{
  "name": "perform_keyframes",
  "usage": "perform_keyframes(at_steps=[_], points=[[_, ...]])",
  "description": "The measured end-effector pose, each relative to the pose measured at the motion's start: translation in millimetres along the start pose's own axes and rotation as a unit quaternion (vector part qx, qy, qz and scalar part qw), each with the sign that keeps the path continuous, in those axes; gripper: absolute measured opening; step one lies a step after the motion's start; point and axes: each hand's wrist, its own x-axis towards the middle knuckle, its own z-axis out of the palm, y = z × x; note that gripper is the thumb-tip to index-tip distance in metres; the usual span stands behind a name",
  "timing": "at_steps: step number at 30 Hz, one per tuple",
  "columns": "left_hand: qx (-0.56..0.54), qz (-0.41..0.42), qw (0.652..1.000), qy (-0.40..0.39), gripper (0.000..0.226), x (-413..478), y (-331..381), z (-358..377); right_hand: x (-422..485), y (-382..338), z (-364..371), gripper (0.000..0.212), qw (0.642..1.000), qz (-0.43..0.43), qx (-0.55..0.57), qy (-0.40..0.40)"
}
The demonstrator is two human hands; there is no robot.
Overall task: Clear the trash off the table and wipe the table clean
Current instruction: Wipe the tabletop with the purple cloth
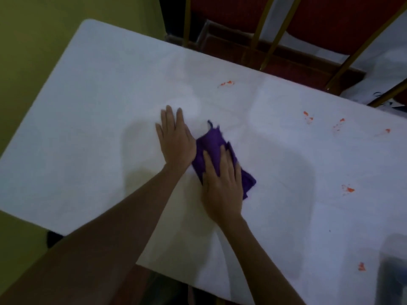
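— Across the left of the white bench (88,106), saw nothing but bare, smooth, matte surface with a rounded corner. Found no loose trash anywhere in view.

— Noted the left hand (176,142) next?

— Yes: spread wide and flat, palm down on the bench, holding nothing, its edge just touching the cloth.

— And beside it?

— Spotted the purple cloth (214,144), bunched and folded near the middle of the bench, frayed tuft poking out at the far end. Looked soft, limp and light; judged likely to crumple or slide under push unless pressed flat.

— Right hand (222,186)?

— Lay open on top of the cloth, fingers splayed, pressing it down rather than pinching it. Judged a flat palm over the thick folded middle the best hold, not the loose corner.

— Further right?

— Counted several orange smears (349,189), small and blotchy, scattered over the right half, well apart from the cloth. Seemed thin and dried-looking, though too blurred to swear to. Glimpsed red chairs (330,23) with gold frames beyond the far edge.
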Motion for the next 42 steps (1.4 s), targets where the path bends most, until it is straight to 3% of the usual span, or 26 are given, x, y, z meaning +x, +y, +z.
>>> perform_keyframes(at_steps=[3, 9, 15, 18, 22, 24, 27, 30, 32, 36, 39, 42], points=[[0.012, 0.022, 1.0, 0.011, 0.052, 19.4, 6.5, 6.0, 6.9, 33.9, -10.2, 0.054, 0.999, 0.046, 0.007, 0.016], [0.062, 0.043, 0.996, 0.037, 0.051, 15.8, 6.8, 10.3, 135.5, 48.1, -24.7, 0.055, 0.983, 0.17, 0.037, 0.053], [0.053, 0.073, 0.993, 0.079, 0.048, 12.6, 1.6, 13.4, 127.3, 10.2, -16.5, 0.052, 0.996, 0.039, 0.054, 0.052], [0.049, 0.059, 0.994, 0.074, 0.049, 16.2, 6.7, 14.0, 129.2, 50.5, -27.4, 0.052, 0.989, 0.123, 0.034, 0.074], [0.048, 0.061, 0.994, 0.082, 0.048, 18.0, 8.7, 14.9, 203.0, 62.9, -34.5, 0.054, 0.973, 0.209, 0.039, 0.085], [0.049, 0.059, 0.993, 0.087, 0.047, 15.8, 6.7, 15.7, 237.3, 41.7, -31.0, 0.054, 0.977, 0.184, 0.064, 0.083], [0.062, 0.07, 0.991, 0.094, 0.047, 14.8, 5.8, 16.0, 248.6, 7.0, -20.7, 0.052, 0.995, 0.075, 0.047, 0.053], [0.066, 0.078, 0.991, 0.09, 0.048, 14.2, 2.1, 14.4, 207.0, 9.7, -25.8, 0.051, 0.996, -0.074, 0.045, 0.006], [0.063, 0.073, 0.992, 0.082, 0.049, 15.4, 2.7, 13.8, 164.6, 38.0, -34.4, 0.052, 0.991, -0.128, 0.043, -0.007], [0.054, 0.059, 0.994, 0.081, 0.049, 18.4, 8.3, 13.9, 168.4, 101.7, -47.9, 0.049, 0.999, -0.018, 0.019, 0.043], [0.047, 0.065, 0.992, 0.098, 0.047, 18.0, 5.8, 15.3, 227.5, 80.6, -43.9, 0.053, 0.993, 0.09, 0.026, 0.072], [0.05, 0.07, 0.991, 0.106, 0.047, 17.5, 4.6, 17.6, 254.6, 33.3, -32.8, 0.051, 0.993, 0.086, 0.043, 0.073]])
